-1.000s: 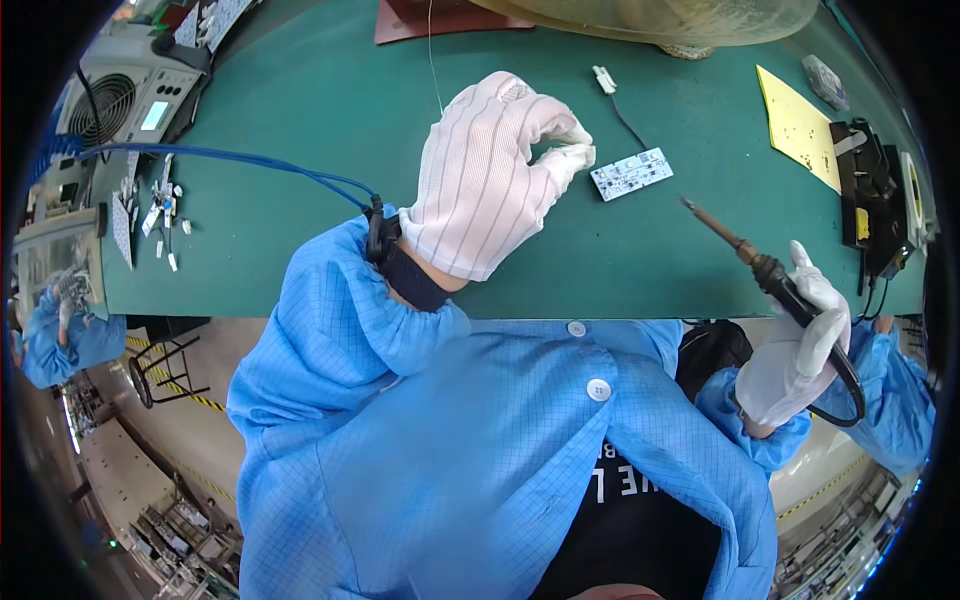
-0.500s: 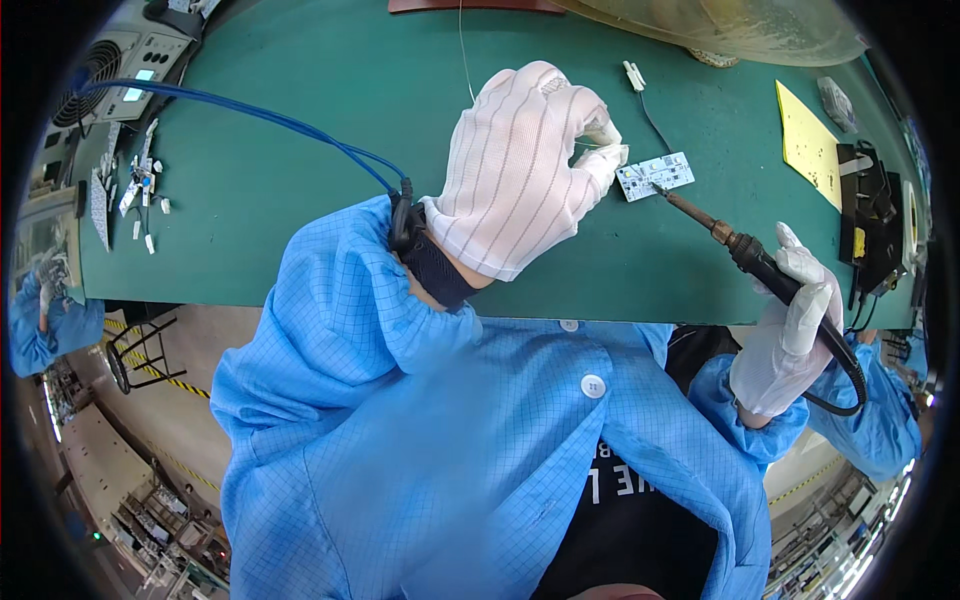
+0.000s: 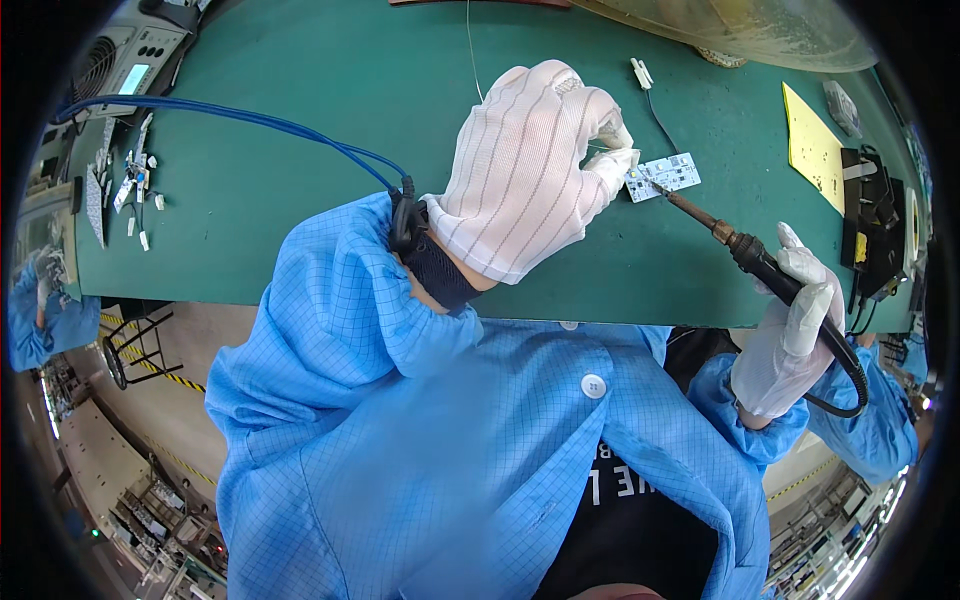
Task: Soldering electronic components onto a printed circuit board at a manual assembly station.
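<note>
A small white circuit board (image 3: pixel 672 176) lies on the green bench mat, with a dark lead running from it to a white connector (image 3: pixel 641 73). My right hand (image 3: pixel 797 325), in a white glove, is wrapped round the handle of a soldering iron (image 3: pixel 745 248). The iron's tip meets the board's left half. At the board's left end are the fingertips of my gloved left hand (image 3: pixel 535 175), closed in a pinch on a thin solder wire (image 3: pixel 472 45). That wire runs up past the hand to the far side. A wrist strap (image 3: pixel 437 268) with blue cords circles my left wrist.
Small boards with white connectors (image 3: pixel 137 180) lie at the left, below a grey bench unit (image 3: pixel 135 60). A yellow sheet (image 3: pixel 815 145) and a black iron stand (image 3: pixel 875 215) are at the right. A large translucent rounded thing (image 3: pixel 740 30) hangs over the far edge.
The iron's tip has shifted slightly left across the board. My left hand stays pinched beside the board's left end. The whole view has shifted a little.
</note>
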The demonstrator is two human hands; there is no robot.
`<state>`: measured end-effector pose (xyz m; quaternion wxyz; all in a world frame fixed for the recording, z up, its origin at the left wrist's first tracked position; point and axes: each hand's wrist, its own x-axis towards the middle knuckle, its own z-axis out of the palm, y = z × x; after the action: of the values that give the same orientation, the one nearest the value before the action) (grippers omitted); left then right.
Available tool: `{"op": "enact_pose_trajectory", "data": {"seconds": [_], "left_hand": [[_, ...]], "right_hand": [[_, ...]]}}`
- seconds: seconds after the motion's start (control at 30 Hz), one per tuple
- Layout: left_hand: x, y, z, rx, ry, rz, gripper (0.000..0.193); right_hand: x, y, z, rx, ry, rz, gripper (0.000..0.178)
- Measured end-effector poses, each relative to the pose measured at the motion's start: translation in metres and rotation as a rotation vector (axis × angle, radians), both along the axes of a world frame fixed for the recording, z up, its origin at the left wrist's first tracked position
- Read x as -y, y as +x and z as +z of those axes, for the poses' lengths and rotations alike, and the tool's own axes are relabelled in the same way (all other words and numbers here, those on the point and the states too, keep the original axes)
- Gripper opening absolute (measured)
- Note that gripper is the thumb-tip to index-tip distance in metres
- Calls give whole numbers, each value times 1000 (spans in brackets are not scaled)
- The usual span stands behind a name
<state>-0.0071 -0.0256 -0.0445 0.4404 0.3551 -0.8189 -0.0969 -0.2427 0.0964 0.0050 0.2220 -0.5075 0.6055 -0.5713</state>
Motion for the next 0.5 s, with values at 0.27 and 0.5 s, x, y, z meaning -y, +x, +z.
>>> {"op": "enact_pose_trajectory", "data": {"seconds": [0.27,0.5], "left_hand": [[-1,0,1,39,-29,-4,25],[0,-4,-1,38,-115,-6,26]], "right_hand": [[0,-4,2,-1,41,35,42],[1,-7,4,-112,-39,143,38]]}}
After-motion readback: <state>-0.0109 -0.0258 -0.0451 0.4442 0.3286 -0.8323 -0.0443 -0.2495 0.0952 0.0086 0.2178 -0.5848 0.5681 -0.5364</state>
